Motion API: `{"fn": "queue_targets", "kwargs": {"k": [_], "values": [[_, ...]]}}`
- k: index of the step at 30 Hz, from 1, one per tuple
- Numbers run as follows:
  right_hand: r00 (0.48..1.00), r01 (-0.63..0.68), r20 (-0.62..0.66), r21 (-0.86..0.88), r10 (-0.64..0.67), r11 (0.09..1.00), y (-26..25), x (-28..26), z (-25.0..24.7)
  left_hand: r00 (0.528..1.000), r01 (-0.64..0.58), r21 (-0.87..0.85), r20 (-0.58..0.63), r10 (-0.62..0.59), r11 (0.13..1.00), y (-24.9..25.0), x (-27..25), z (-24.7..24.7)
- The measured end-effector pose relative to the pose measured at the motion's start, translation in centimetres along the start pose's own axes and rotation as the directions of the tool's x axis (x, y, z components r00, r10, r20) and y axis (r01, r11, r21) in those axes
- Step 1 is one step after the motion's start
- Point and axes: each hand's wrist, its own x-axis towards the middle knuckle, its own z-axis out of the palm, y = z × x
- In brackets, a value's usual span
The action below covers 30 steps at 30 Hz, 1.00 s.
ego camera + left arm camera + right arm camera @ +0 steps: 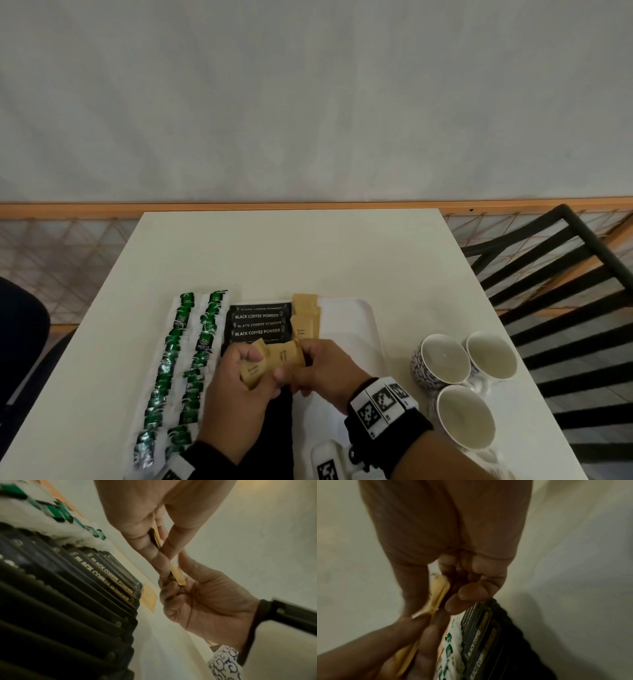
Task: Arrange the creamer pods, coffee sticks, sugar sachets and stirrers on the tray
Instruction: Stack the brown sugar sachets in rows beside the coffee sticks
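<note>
Head cam: both hands hover over the white tray (pixel 356 310), left hand (pixel 239 383) and right hand (pixel 322 371) each pinching brown sugar sachets (pixel 270 359), thin, light, floppy paper, so grab the flat faces. Two more sachets (pixel 306 320) lie beside the overlapped black coffee sticks (pixel 258 323); five labels show. Three cups (pixel 442 359) sit right on the desk. Left wrist cam: fingers (pixel 152 550) clamp a sachet edge-on. Right wrist cam: same pinch, blurry.

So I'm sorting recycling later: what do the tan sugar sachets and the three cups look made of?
Tan brown-sugar sachets: matte kraft-like paper, creased where both hands grip; any lining is unseen. Three white-lined cups: probably glazed ceramic, from the glossy inside and blue pattern.
</note>
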Motion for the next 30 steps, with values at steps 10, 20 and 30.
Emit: {"fn": "queue_targets", "kwargs": {"k": [10, 20, 30], "values": [[0.962, -0.149, -0.265, -0.727, -0.073, 0.67, 1.1, 1.2, -3.8, 0.996, 0.038, -0.084, 0.08, -0.031, 0.996, -1.6, 0.2, -0.1], [0.979, -0.189, -0.205, -0.878, 0.012, 0.441, -1.6, 3.3, -3.8, 0.992, 0.104, -0.139, 0.091, -0.092, 0.985, -1.5, 0.0, -0.7], [0.931, -0.278, -0.365, -0.745, -0.022, 0.606, -0.1, 3.9, -3.6, 0.984, 0.138, -0.162, 0.137, -0.116, 0.977, -1.7, 0.1, -1.0]]}}
